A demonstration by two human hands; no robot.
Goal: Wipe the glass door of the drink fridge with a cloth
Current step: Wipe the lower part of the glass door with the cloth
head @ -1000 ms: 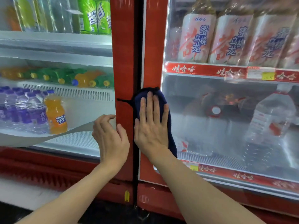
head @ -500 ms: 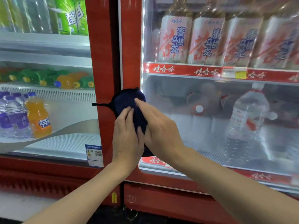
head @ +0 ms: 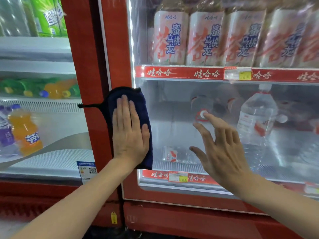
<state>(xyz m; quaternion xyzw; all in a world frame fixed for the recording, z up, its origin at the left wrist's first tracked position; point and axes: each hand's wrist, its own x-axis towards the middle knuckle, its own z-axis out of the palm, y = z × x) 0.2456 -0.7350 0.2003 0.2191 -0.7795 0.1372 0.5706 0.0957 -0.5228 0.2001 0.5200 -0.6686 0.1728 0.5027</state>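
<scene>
My left hand [head: 128, 135] lies flat, fingers straight and close together, pressing a dark blue cloth [head: 127, 92] against the drink fridge's glass door [head: 172, 118], at its left edge where the pane meets the red frame [head: 117, 57]. A thin loop of the cloth trails left across the frame. My right hand [head: 224, 149] is held up before the glass, fingers spread, holding nothing. Behind the pane, a large water bottle [head: 257, 118] stands beneath a shelf of pink-labelled tea bottles [head: 203, 37].

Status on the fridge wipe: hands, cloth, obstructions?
Left hand flat on dark blue cloth, at left edge of glass door. Right hand open, off cloth. No obstruction.
</scene>
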